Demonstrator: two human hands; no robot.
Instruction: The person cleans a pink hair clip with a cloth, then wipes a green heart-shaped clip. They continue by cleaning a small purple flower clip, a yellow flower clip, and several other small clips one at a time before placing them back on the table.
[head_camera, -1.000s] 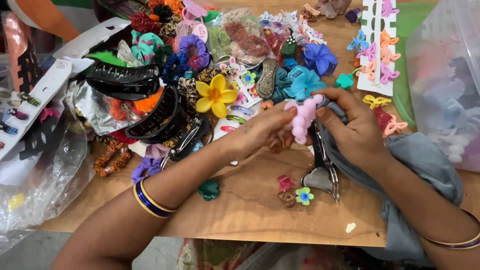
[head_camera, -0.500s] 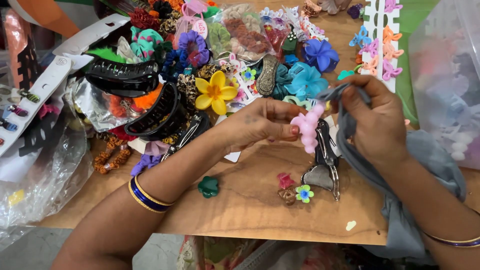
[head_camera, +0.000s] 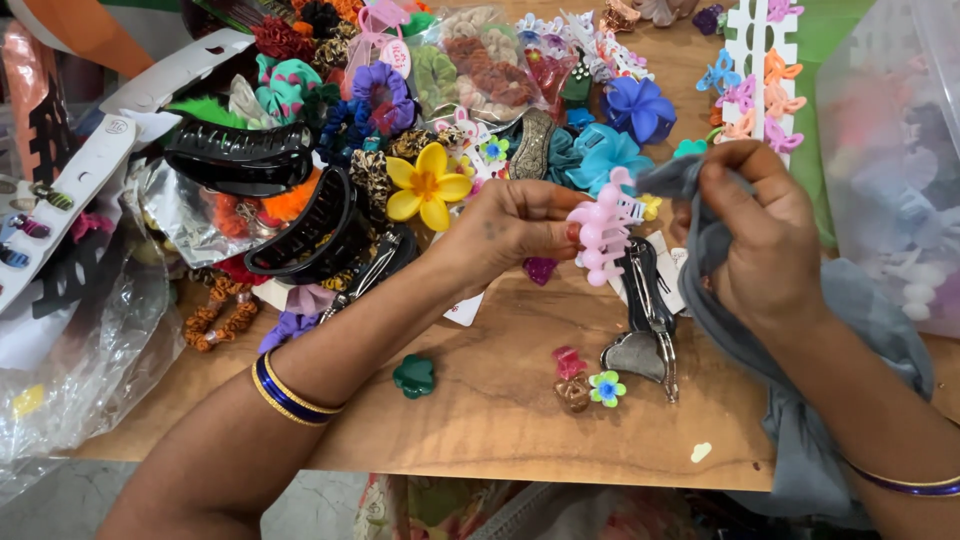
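My left hand (head_camera: 515, 228) pinches a pink claw hair clip (head_camera: 600, 235) by its teeth side, holding it upright above the wooden table (head_camera: 500, 430). My right hand (head_camera: 755, 235) grips a bunched grey cloth (head_camera: 800, 400) whose upper corner touches the clip's top. The cloth trails down over my right forearm to the table edge. Just below the clip lies a black and silver metal hair clip (head_camera: 645, 320).
A heap of hair accessories fills the back: black claw clips (head_camera: 290, 200), a yellow flower clip (head_camera: 425, 185), blue flowers (head_camera: 635, 110), scrunchies. Small clips lie loose: green (head_camera: 413, 375), red, brown and flower-shaped (head_camera: 605, 388). Plastic bags sit left, a clear tub (head_camera: 890, 150) right.
Both hands rose slightly with the pink clip. My right hand lifted the grey cloth up to the clip's top, and my left hand regripped the clip.
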